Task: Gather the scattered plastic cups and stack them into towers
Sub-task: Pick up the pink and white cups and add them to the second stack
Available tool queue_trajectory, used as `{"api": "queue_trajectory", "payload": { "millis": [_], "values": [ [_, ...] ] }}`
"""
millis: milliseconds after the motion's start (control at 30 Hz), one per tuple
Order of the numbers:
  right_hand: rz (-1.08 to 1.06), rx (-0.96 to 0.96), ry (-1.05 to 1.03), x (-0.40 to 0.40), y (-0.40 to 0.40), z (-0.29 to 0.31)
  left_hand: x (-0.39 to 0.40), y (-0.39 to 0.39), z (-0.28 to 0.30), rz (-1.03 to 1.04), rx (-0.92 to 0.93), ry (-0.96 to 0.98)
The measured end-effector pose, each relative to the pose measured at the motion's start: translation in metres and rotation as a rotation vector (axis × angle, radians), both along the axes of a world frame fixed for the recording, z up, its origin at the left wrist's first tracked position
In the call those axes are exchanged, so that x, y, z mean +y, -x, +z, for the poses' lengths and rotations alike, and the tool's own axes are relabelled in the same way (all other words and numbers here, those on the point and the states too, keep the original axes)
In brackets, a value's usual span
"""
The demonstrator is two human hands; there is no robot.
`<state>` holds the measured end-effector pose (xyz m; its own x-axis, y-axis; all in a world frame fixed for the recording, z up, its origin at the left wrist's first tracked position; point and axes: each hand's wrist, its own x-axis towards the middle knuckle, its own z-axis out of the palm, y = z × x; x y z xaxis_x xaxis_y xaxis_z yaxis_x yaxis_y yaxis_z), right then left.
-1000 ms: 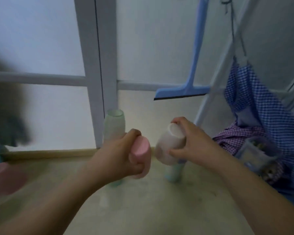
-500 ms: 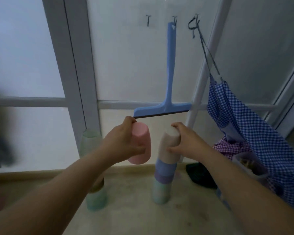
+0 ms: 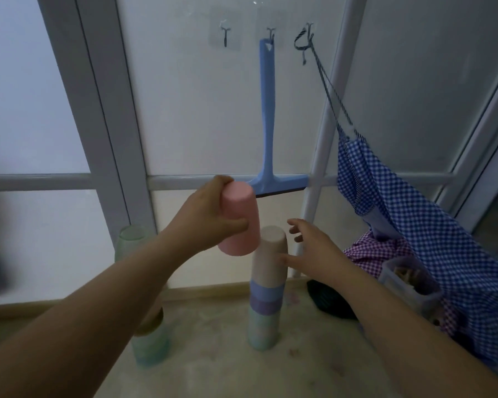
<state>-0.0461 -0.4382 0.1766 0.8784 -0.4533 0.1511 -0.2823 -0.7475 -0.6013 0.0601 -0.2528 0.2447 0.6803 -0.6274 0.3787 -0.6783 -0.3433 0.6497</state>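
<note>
While no writing shows, left hand (image 3: 206,218) grips pink cup (image 3: 239,219).

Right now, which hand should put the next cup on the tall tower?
Left, probably. The left hand already holds the pink cup upside down, beside and just above the beige top cup of the tower. The right hand is open, thumb against that cup.

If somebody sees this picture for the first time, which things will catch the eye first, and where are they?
First comes the pink cup, held upside down in the left hand at the centre of the view. Just below and to its right stands a tower of stacked cups on the floor, with the open right hand beside its beige top. Behind them, a blue squeegee hangs from a hook on the frosted panel.
</note>
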Motion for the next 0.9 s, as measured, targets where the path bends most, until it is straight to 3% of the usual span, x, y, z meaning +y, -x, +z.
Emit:
{"api": "queue_trajectory", "payload": {
  "millis": [300, 500, 700, 900],
  "values": [
    [0.010, -0.026, 0.099, 0.005, 0.049, 0.015, -0.060, 0.019, 0.000, -0.107, 0.016, -0.055],
    [0.001, 0.013, 0.044, 0.014, 0.070, 0.001, -0.069, 0.020, -0.040, -0.070, -0.020, -0.268],
    [0.069, 0.015, -0.033, 0.034, 0.062, -0.010, -0.041, 0.018, -0.046, -0.035, -0.126, -0.239],
    [0.232, 0.084, 0.016, 0.096, 0.015, -0.041, 0.040, 0.013, -0.061, 0.060, -0.254, -0.321]
  ]
}}
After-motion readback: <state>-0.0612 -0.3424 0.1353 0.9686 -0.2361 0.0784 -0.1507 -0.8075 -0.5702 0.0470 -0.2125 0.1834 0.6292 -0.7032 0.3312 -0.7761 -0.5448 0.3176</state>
